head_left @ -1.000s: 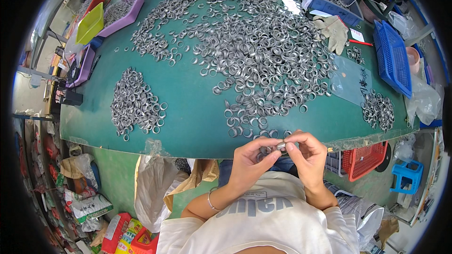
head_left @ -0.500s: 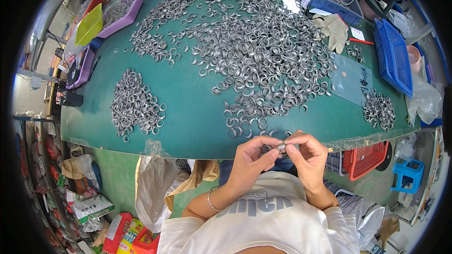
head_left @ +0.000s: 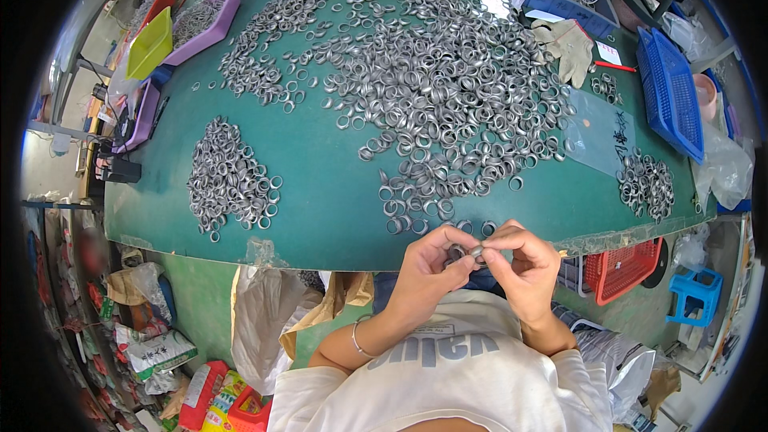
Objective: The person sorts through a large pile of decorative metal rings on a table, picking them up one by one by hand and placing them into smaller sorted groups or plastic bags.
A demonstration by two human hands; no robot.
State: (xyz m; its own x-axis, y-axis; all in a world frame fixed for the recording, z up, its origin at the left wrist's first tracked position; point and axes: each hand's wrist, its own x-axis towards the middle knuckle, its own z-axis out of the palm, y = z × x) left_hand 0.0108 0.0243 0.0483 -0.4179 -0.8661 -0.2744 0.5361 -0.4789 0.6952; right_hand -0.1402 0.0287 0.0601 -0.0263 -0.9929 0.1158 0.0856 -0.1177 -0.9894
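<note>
Just past the near edge of the green table (head_left: 320, 168), my two hands meet over small grey metal rings (head_left: 478, 252). My left hand (head_left: 428, 272) is closed on one or two of these rings between thumb and fingers. From the other side, my right hand (head_left: 524, 266) pinches a ring with thumb and forefinger. The fingertips partly hide how many rings there are. A big heap of similar rings (head_left: 448, 72) spreads across the table's middle. Smaller piles lie to the left (head_left: 228, 180) and to the right (head_left: 646, 186). A few loose rings sit right in front of my fingers.
A work glove (head_left: 572, 52), a clear plastic bag (head_left: 596, 136) and a red pen (head_left: 614, 67) lie at the right. Blue baskets (head_left: 670, 96) stand along that side. Purple (head_left: 210, 28) and yellow trays (head_left: 152, 44) stand at the far left. A red crate (head_left: 624, 272) is below the table edge.
My right hand has shifted slightly, its fingers changing their pinch around the ring. My left hand stays nearly in place. The piles look the same.
</note>
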